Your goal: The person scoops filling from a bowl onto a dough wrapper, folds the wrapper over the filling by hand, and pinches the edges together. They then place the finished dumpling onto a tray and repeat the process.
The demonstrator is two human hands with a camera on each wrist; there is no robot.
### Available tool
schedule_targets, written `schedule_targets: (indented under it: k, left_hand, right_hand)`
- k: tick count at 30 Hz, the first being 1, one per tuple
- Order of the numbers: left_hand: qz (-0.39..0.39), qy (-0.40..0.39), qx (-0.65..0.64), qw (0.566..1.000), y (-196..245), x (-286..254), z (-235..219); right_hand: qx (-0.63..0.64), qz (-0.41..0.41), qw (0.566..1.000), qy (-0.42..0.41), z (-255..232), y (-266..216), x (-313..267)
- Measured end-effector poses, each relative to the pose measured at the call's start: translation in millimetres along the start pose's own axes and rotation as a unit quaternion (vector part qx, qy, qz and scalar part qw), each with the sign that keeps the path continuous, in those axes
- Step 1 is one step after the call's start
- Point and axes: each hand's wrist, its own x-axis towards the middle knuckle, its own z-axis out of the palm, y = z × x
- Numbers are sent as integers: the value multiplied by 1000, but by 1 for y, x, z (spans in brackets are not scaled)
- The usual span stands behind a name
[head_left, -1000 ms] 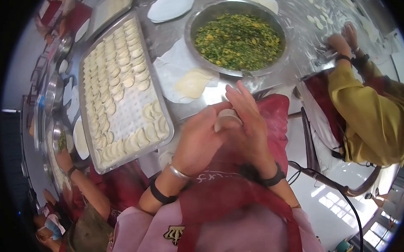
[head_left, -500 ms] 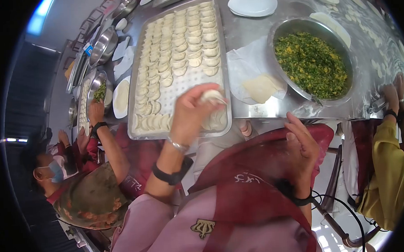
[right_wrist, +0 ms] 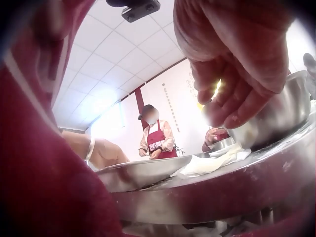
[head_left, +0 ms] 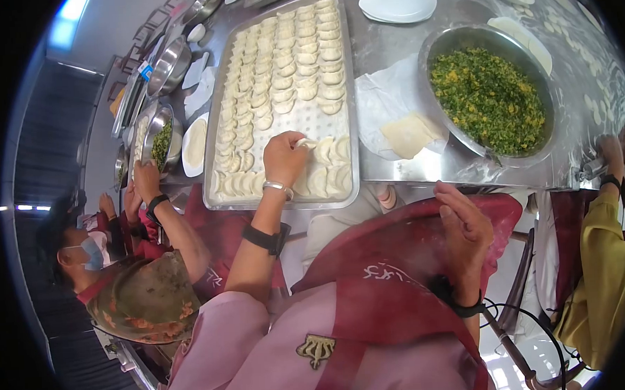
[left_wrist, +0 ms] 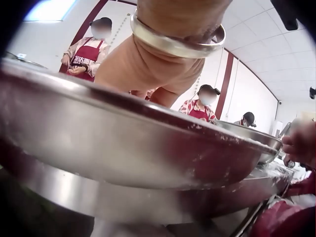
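My left hand (head_left: 285, 161) reaches over the near part of a large metal tray (head_left: 353, 123), its fingertips pinching a dumpling (head_left: 309, 144) low among others. Pale folded dumplings (head_left: 308, 90) fill the tray in rows, with a bare dimpled patch in the middle. The left wrist view shows the hand (left_wrist: 148, 69) dipping behind the tray's wall (left_wrist: 128, 143), so its fingers are hidden there. My right hand (head_left: 465, 227) hangs in front of the red apron, fingers loosely bent and holding nothing. In the right wrist view that hand (right_wrist: 237, 54) appears large near the lens.
Right of the tray, a flat dough wrapper (head_left: 407, 135) lies on white cloth (head_left: 375, 101). Beside it stands a metal bowl (head_left: 431, 106) of green and yellow filling (head_left: 490, 103). White plates (head_left: 397, 2) sit farther back. A masked person (head_left: 139, 293) works at the left; another person's yellow sleeve (head_left: 602, 273) shows at right.
My hands have parted from around the dumpling. The left hand carried it left and down into the tray, while the right stayed by the apron. The head view swung left.
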Motion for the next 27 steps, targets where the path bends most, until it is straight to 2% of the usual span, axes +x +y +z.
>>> schedule_targets:
  k: [5,8,11,12,17,20,21,24,27]
  left_hand:
    - [-3,0,88,996,15,-5,-1]
    - [23,4,141,990,26,-13,-6]
    - [42,5,145,989,17,-15,-1]
    - [83,24,164,983,11,-15,2]
    - [107,50,224,968,6,-14,7]
    - [108,43,200,973,7,-17,2]
    - [77,17,211,974,24,-24,-7]
    - [148,95,148,973,35,-37,-20]
    - [199,94,22,975,55,-56,-30]
  right_hand:
    - [6,6,1000,0,-4,4,1]
    - [3,2,1000,-2,-5,6,2]
    - [-10,16,1000,-2,-6,12,3]
    - [-7,28,1000,-3,-5,15,5]
    - [20,48,999,15,7,30,26]
    - [-93,-66,993,10,21,39,46]
    - [-149,-123,981,4,26,45,53]
    - [-305,-158,939,14,40,47,71]
    - [-315,-175,933,-1,52,60,82]
